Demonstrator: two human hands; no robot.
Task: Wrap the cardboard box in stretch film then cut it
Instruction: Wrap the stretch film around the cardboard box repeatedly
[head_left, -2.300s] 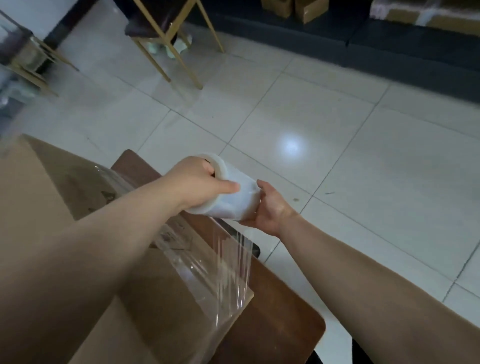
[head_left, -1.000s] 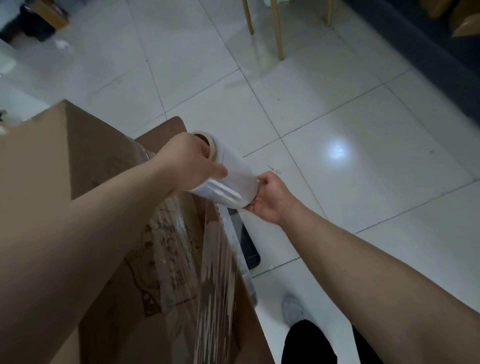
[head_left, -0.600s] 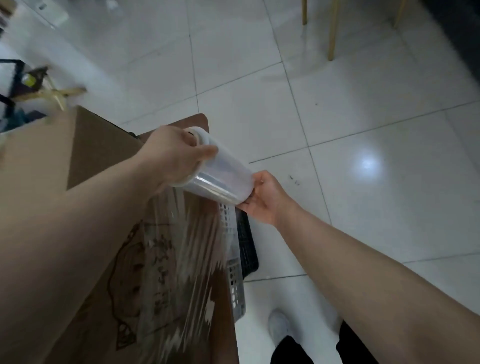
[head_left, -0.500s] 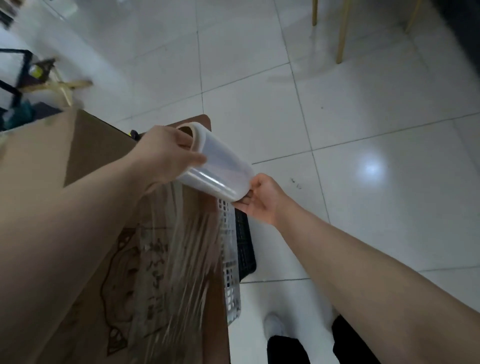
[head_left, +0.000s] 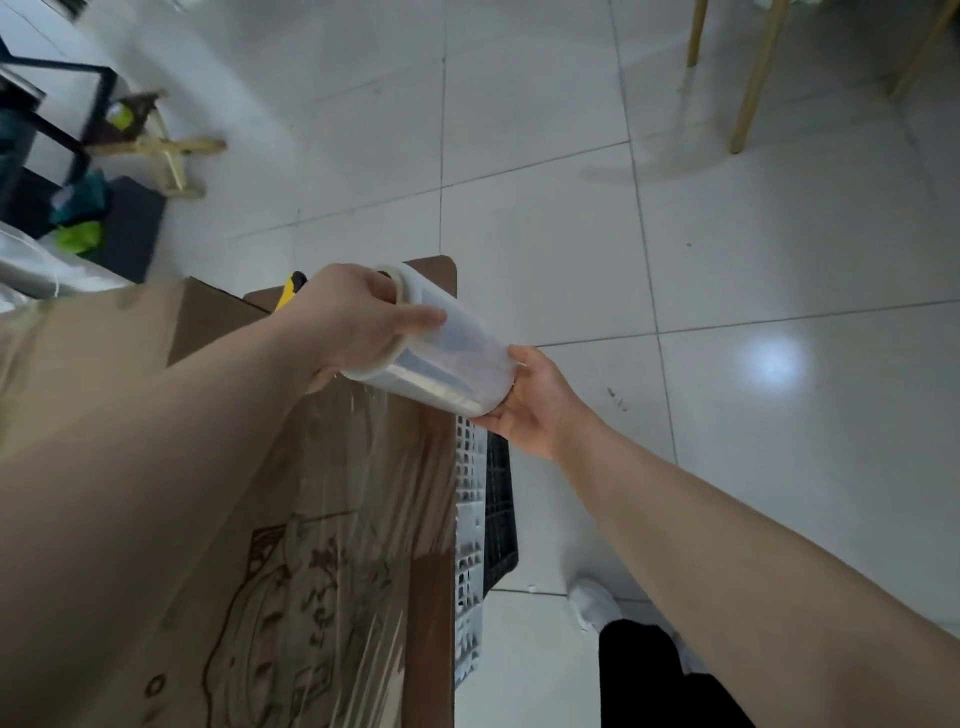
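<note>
Indoors, a plain room with packing going on: glossy white floor tiles catching a ceiling light, pale wooden chair legs top right, a black metal frame with clutter off left. Up close, a big cardboard box on a brown table, a roll of stretch film over it, slotted plastic crates just beside — home or small stockroom, can't tell which.

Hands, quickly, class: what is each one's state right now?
Left hand: grips far end of the stretch film roll.
Right hand: holds its near end.
</note>
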